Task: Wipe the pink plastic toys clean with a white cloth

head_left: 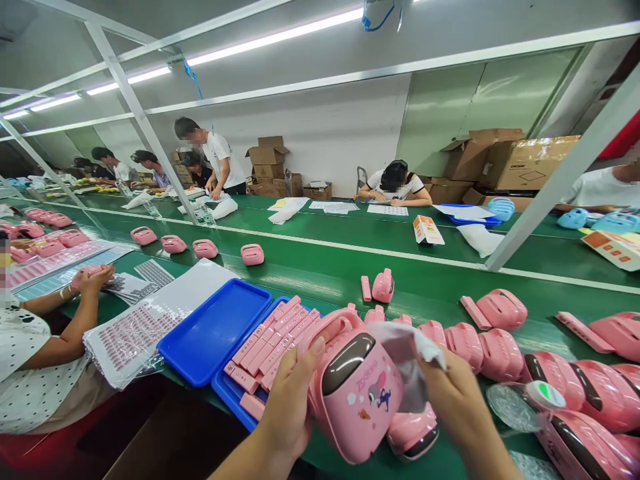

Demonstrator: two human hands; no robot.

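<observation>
Left hand (290,400) grips the pink toy (357,390), near centre; right hand (457,400) presses a cloth (407,347) on it. Blue tray (213,333) lies left.

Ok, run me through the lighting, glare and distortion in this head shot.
Head view: ceiling tube lights give bright, even light with soft shadows; a small glare patch sits on the dark window of the pink toy case held by the left hand; wide-angle bending curves the frame posts; faces are blurred.

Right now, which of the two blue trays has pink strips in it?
The blue tray nearer the left hand, partly hidden behind it, holds rows of pink strips. The other blue tray, to its left, has none.
</observation>
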